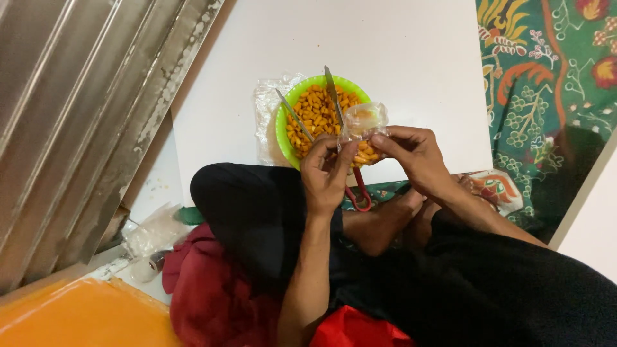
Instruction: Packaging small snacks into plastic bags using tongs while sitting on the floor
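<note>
Fingers of left hand [326, 172] and right hand [411, 153] pinching clear plastic pouch [362, 125] of orange snacks, green bowl [287, 110] behind.

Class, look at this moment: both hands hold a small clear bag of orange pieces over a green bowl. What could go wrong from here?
1. The small clear bag is pinched only at its edges by the left hand and right hand; it may slip, and pieces could spill past the green bowl.
2. The tongs rest loosely across the bowl, so a bump might tip them out.
3. The bowl sits near the white board's edge, by the knee.
</note>
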